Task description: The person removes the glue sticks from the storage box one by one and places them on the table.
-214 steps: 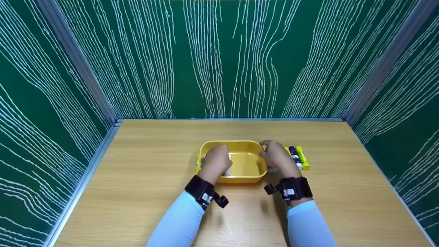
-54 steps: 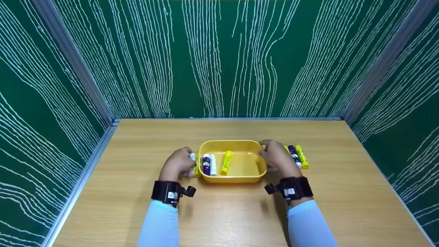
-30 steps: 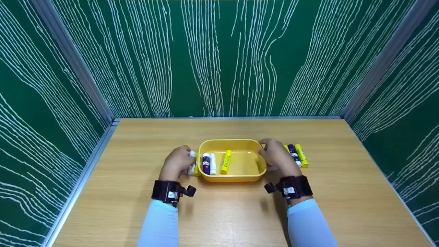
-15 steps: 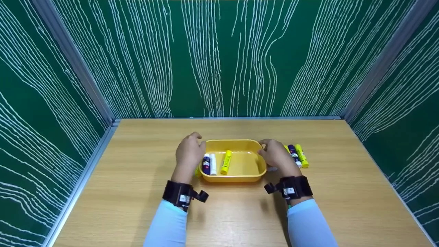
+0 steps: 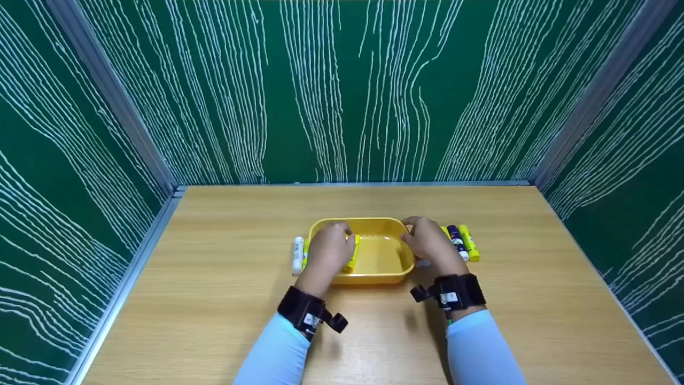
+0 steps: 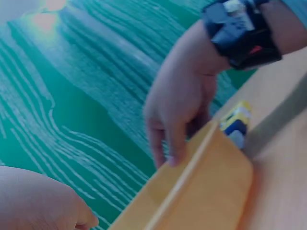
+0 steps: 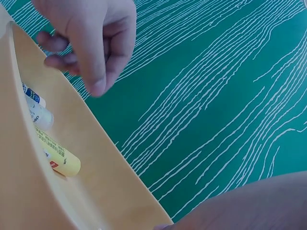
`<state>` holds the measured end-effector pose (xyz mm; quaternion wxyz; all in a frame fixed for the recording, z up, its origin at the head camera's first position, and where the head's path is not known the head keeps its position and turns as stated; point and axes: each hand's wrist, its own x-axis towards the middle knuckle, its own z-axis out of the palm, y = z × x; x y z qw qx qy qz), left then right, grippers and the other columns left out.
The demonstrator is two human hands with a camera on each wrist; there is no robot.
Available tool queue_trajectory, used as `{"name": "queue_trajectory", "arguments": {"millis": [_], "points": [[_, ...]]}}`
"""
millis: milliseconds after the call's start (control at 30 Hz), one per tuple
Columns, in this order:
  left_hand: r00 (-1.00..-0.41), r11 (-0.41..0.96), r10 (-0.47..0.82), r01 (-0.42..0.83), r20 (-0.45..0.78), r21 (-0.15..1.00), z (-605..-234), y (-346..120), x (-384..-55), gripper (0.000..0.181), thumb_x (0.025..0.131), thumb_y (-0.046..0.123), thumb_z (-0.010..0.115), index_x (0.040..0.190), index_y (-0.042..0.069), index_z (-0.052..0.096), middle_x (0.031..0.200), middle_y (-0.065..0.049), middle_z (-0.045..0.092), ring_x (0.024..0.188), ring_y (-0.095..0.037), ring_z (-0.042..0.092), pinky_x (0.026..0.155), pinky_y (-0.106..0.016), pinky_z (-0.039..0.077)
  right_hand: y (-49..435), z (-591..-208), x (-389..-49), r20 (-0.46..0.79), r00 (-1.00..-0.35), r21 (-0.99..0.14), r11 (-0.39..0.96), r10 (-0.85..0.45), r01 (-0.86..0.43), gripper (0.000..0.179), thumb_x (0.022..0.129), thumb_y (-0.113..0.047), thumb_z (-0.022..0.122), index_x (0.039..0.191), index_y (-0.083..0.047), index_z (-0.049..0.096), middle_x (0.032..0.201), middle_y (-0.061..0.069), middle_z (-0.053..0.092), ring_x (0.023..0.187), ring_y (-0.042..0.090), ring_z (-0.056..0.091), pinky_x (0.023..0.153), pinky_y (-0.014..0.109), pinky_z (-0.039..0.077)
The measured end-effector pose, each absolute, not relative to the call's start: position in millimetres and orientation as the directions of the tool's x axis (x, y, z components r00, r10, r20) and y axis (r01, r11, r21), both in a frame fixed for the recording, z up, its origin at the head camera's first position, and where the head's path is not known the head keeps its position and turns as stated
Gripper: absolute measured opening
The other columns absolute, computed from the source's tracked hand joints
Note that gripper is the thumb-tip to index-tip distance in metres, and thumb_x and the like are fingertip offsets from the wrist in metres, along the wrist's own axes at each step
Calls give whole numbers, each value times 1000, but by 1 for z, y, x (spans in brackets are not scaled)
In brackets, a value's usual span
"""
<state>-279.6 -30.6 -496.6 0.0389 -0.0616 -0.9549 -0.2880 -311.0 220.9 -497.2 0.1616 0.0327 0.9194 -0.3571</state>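
Note:
My left hand [image 5: 331, 248] is over the left part of the yellow tray [image 5: 382, 279]; in the right wrist view its loosely bent fingers hold nothing. In that view, a navy glue stick [image 7: 32, 96], a white glue stick [image 7: 41, 115] and a yellow glue stick [image 7: 60, 155] lie on the tray's floor below it. My right hand [image 5: 430, 243] pinches the tray's right rim, thumb inside, as the left wrist view also shows. Just left of the tray, a white glue stick [image 5: 297, 256] lies beside a yellow one, partly hidden by the tray wall.
To the right of the tray, a navy glue stick [image 5: 457, 241] and a yellow glue stick [image 5: 468, 243] lie side by side, with others partly behind my right hand. The wooden table [image 5: 224, 299] is enclosed by green walls with white lines.
My left hand let go of the white glue stick left of the tray, rose, and moved right over the tray. Right hand and tray stayed in place.

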Motion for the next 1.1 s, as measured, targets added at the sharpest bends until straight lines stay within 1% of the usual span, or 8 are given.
{"name": "queue_trajectory", "arguments": {"millis": [133, 267, 467, 633, 767, 833, 1000, 1100], "points": [[-993, 846, 87, 118, 83, 521, -505, -23, -280, 25, 111, 25, 75, 130, 11, 81, 127, -9, 83, 108, -27, 80, 90, -45, 67, 220, -497, -312, -336, -941, -645, 739, -47, 194, 54, 119, -21, 62, 170, -10, 50, 122, 18, 67, 96, 29, 70, 73, 31, 61], [-994, 870, 75, 103, 77, 482, -512, -18, -282, 28, 109, 27, 77, 133, 14, 81, 131, -7, 83, 113, -28, 81, 91, -47, 68, 220, -498, -313, -330, -942, -643, 744, -53, 183, 54, 118, -21, 62, 170, -10, 50, 120, 19, 68, 91, 27, 71, 70, 31, 62], [-987, 871, 124, 159, 106, 466, -522, -16, -283, 33, 104, 28, 85, 133, 12, 83, 129, -8, 83, 115, -30, 81, 94, -47, 67, 222, -499, -314, -329, -943, -659, 730, -60, 183, 54, 118, -19, 62, 170, -9, 50, 121, 20, 69, 89, 26, 72, 69, 31, 64], [-985, 878, 133, 170, 113, 447, -526, -16, -284, 32, 101, 26, 89, 127, 9, 83, 123, -11, 84, 110, -32, 81, 92, -47, 67, 221, -499, -314, -320, -945, -660, 731, -67, 172, 53, 118, -19, 62, 169, -8, 51, 123, 20, 69, 94, 27, 73, 70, 31, 64], [-989, 878, 123, 149, 86, 455, -527, -16, -285, 24, 99, 22, 89, 117, 7, 82, 112, -11, 84, 104, -31, 81, 88, -47, 66, 221, -500, -314, -297, -952, -639, 756, -75, 140, 52, 118, -20, 63, 167, -7, 53, 121, 20, 69, 92, 26, 73, 69, 30, 62], [-991, 874, 117, 136, 69, 467, -527, -16, -286, 20, 99, 21, 89, 111, 7, 81, 105, -10, 82, 98, -29, 80, 84, -45, 65, 221, -500, -314, -288, -955, -629, 767, -76, 129, 52, 117, -20, 63, 167, -7, 54, 119, 20, 70, 89, 25, 72, 67, 29, 60], [-994, 860, 110, 107, 23, 498, -528, -16, -288, 19, 99, 22, 89, 100, 7, 76, 87, -4, 72, 81, -22, 67, 74, -40, 58, 221, -500, -314, -284, -956, -624, 770, -69, 130, 51, 118, -20, 63, 166, -8, 55, 118, 20, 69, 87, 24, 71, 67, 29, 59], [-993, 856, 114, 107, 17, 505, -529, -16, -288, 20, 99, 21, 88, 95, 8, 74, 84, -2, 67, 78, -20, 63, 73, -40, 57, 221, -500, -315, -293, -954, -626, 767, -65, 140, 51, 118, -20, 62, 167, -8, 54, 117, 19, 69, 88, 25, 72, 68, 30, 60]]}}
